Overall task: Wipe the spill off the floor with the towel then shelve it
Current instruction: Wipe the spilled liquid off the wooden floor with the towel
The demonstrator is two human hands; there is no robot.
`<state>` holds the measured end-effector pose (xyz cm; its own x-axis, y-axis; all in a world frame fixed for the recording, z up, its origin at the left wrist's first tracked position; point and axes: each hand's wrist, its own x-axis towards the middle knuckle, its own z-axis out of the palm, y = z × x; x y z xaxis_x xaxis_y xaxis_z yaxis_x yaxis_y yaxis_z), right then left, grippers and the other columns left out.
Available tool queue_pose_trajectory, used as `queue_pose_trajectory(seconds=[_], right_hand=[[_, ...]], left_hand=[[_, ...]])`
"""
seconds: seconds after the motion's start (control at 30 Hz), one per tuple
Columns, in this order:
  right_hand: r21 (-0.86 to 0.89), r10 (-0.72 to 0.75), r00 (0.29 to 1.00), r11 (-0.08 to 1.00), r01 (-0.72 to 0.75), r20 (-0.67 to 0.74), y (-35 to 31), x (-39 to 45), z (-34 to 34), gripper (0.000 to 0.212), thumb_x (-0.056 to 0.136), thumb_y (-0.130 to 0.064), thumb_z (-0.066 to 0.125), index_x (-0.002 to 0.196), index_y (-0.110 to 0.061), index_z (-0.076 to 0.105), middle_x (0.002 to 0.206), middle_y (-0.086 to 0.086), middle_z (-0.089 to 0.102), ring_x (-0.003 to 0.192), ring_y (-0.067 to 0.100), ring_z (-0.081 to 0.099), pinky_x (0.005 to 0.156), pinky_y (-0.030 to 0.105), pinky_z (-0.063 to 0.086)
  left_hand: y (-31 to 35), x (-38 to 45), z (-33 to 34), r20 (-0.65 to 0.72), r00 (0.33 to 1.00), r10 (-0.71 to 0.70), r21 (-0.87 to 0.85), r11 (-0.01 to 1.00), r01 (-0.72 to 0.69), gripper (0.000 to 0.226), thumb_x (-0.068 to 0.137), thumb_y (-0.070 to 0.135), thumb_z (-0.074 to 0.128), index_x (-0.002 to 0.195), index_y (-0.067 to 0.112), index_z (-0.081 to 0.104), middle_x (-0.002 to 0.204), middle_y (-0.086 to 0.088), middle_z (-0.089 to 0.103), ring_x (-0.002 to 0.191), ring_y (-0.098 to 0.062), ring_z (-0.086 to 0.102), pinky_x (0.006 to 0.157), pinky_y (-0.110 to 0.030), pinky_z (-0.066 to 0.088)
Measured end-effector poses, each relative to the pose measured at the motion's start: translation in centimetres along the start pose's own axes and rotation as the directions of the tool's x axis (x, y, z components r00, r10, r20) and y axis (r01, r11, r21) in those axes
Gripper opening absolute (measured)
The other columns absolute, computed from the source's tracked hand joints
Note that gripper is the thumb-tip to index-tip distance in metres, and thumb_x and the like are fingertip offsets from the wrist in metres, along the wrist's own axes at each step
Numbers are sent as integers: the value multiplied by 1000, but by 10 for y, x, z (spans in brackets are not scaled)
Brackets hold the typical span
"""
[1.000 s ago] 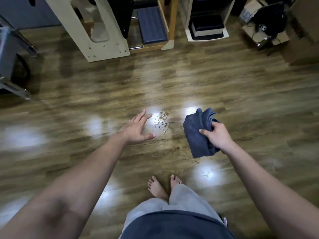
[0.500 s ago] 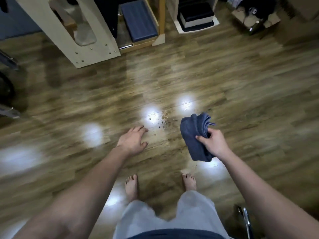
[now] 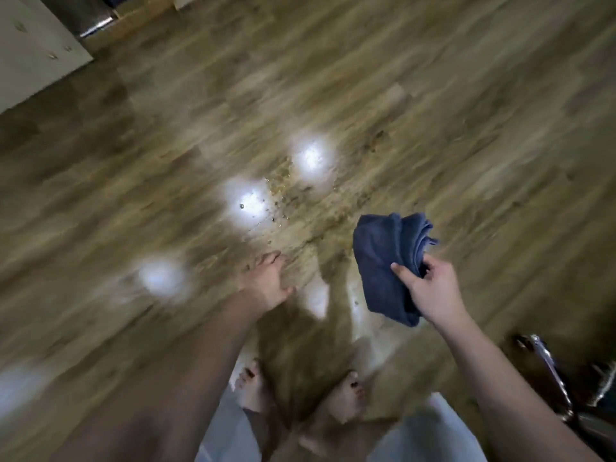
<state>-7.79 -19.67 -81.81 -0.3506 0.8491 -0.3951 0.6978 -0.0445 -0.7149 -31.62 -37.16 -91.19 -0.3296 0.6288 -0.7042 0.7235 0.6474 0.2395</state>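
The right hand has the towel, a dark blue cloth bunched into loose folds, with the thumb pressed across the front of it and the fingers curled round the back. The cloth hangs in the air above the floor, touching nothing but the hand, and its lower end droops past the wrist. The spill lies ahead and to the left of the towel, a scatter of small pale crumbs and specks spread between two bright patches of reflected light on the glossy wood planks, with a few stray bits trailing back toward the feet. The left hand reaches forward and low, fingers stretched out and holding nothing; the picture is smeared with motion there, so it is hard to say whether the fingertips meet the boards or hover just over them. Two bare feet stand apart at the bottom, light grey trouser legs beneath the camera. A pale cabinet panel fills the top left corner, and a shiny metal frame shows at the right edge.
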Motion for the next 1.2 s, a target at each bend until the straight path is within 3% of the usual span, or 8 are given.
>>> queue_pose_trajectory(seconds=[0.23, 0.53, 0.67, 0.8, 0.87, 0.93, 1.07, 1.2], right_hand=[[82, 48, 985, 996, -35, -163, 192, 78, 105, 12, 87, -5, 73, 77, -2, 66, 70, 2, 68, 64, 15, 59, 59, 27, 47], [81, 114, 924, 993, -91, -366, 283, 121, 133, 12, 87, -19, 71, 83, -8, 67, 75, 8, 67, 81, 35, 67, 66, 42, 49], [-267, -191, 875, 961, 74, -446, 282, 98, 137, 24, 83, -28, 59, 88, -5, 63, 91, 13, 60, 84, 33, 58, 71, 42, 47], [-641, -358, 917, 748, 171, -173, 313, 70, 179, 42, 73, -16, 72, 113, -6, 69, 111, 13, 59, 88, 35, 53, 77, 45, 49], [-704, -267, 961, 668, 239, 74, 335, 56, 209, 53, 79, -31, 73, 130, -19, 64, 123, 5, 55, 90, 33, 54, 77, 45, 50], [-745, -113, 975, 630, 218, 190, 341, 43, 229, 62, 89, -66, 50, 137, -28, 58, 131, 1, 51, 98, 31, 54, 82, 46, 49], [-671, 74, 996, 737, -82, -41, 325, 58, 237, 89, 79, -90, 31, 150, -37, 39, 147, 3, 38, 124, 35, 42, 100, 56, 35], [-512, 400, 916, 781, -358, -31, 314, 104, 249, 123, 58, -103, 37, 152, -47, -19, 164, -1, -28, 151, 42, -14, 112, 73, 4]], left_hand=[[-34, 197, 169, 52, 993, -110, 64, 992, 107, 116, 74, 82, 61, 159, 36, -4, 167, 1, -21, 154, -29, -19, 107, -81, -2], [-58, 248, 245, -117, 990, -82, 37, 996, 87, 122, 65, 98, 40, 157, 40, -16, 161, 5, -37, 145, -25, -40, 101, -83, -13], [-59, 249, 240, -87, 992, -87, 21, 996, 89, 125, 62, 100, 40, 156, 42, -18, 157, 5, -43, 143, -24, -42, 101, -82, -13], [-60, 249, 236, -4, 997, -75, 7, 997, 75, 126, 62, 102, 34, 150, 41, -32, 148, 6, -55, 136, -25, -51, 99, -82, -17], [-60, 250, 230, 57, 997, -60, -7, 998, 60, 125, 64, 100, 36, 147, 41, -37, 143, 7, -60, 132, -27, -54, 99, -83, -18], [-59, 250, 225, 112, 992, -55, -20, 998, 58, 126, 66, 98, 41, 146, 41, -39, 139, 7, -63, 130, -28, -56, 99, -83, -17], [-58, 248, 221, 157, 986, -52, -34, 998, 58, 128, 68, 94, 47, 144, 41, -41, 137, 8, -64, 128, -28, -58, 99, -83, -17], [-54, 247, 217, 181, 981, -66, -21, 997, 71, 128, 66, 95, 46, 142, 42, -43, 136, 9, -65, 128, -28, -58, 100, -84, -15]])
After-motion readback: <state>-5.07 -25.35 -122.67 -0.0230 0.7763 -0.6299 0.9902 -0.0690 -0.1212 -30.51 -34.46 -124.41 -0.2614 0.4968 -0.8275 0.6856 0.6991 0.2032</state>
